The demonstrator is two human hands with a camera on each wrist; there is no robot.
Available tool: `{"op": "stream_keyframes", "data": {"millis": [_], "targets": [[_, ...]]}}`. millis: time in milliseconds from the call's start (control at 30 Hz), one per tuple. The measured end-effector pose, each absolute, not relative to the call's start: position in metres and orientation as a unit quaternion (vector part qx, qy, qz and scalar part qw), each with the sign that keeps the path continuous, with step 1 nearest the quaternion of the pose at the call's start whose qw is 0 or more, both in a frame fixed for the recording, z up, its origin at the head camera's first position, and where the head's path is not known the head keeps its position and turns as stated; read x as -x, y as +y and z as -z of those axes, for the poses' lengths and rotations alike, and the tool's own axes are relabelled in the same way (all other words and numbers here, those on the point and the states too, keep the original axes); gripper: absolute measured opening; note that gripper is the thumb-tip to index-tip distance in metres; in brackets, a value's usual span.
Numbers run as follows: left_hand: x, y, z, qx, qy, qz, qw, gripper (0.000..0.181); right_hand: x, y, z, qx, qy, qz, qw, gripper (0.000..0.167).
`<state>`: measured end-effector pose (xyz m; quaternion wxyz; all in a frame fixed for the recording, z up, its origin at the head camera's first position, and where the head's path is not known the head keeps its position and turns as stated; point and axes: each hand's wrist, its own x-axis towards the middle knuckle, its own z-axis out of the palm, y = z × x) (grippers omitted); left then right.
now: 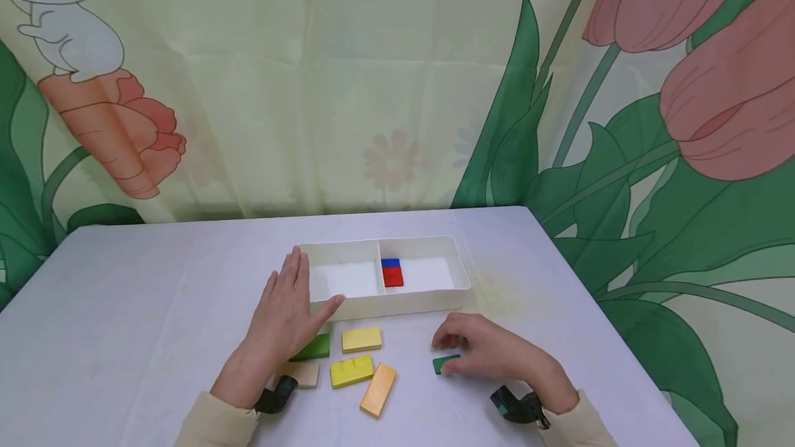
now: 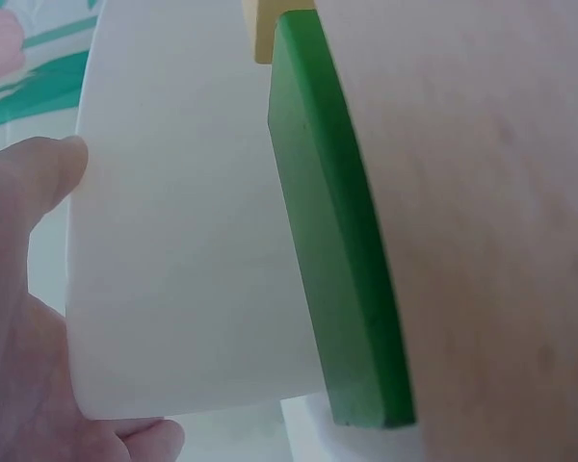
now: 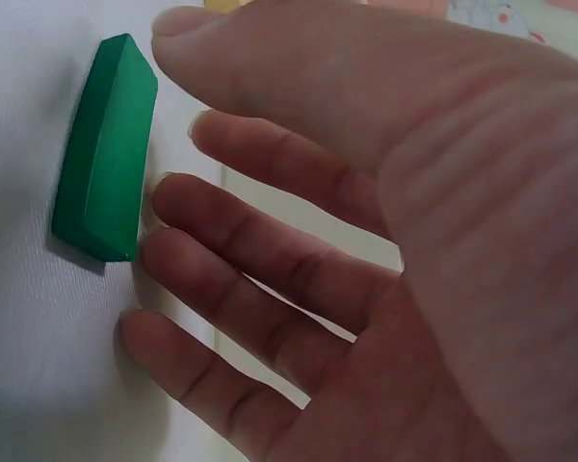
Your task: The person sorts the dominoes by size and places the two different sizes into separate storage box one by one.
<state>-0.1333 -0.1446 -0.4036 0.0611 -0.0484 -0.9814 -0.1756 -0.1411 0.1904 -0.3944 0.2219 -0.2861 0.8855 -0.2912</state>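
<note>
Lying along the left end of one white tray [image 1: 397, 306], the left hand [image 1: 287, 316] had its fingers straight and close together, its thumb spread out to touch the rim of the front wall. The right hand [image 1: 491, 347] was unclenched too, its fingers gently bent and apart, hovering about one dark green block [image 3: 111, 159] on the table [image 1: 155, 281]; thumb and fingertips were just beside it without closing on it. Each wrist bore a black device, two in all. Five more blocks lay between the hands, in front of the tray: one lighter green block [image 1: 318, 345], one tan block [image 1: 306, 374] partly behind the left wrist, one pale yellow block [image 1: 361, 340], one bright yellow block [image 1: 352, 372] and one orange block [image 1: 378, 392], set at a slant. One divider parted the tray into two compartments; the right one held two blocks touching each other beside the divider, one blue block [image 1: 390, 263] and one red block [image 1: 393, 276]. Beyond the table hung a backdrop [image 1: 261, 88] printed with one rabbit and two large pink tulips.
</note>
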Motion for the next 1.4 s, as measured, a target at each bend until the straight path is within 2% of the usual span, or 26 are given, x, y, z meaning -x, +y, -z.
{"op": "stream_keyframes", "data": {"millis": [433,700,1033,1400], "targets": [[0.135,-0.147,0.406,0.048,-0.982,0.176,0.057,0.103,0.142,0.181,0.401,0.29,0.889,0.275,0.225,0.016],[0.135,-0.145,0.407,0.047,-0.981,0.181,0.054,0.104,0.143,0.176,0.407,0.283,0.905,0.274,0.162,0.019],[0.135,-0.144,0.406,0.047,-0.981,0.182,0.058,0.103,0.146,0.161,0.406,0.337,0.896,0.277,0.085,0.019],[0.134,-0.144,0.403,0.039,-0.982,0.177,0.059,0.102,0.149,0.156,0.408,0.297,0.907,0.271,0.123,0.022]]}}
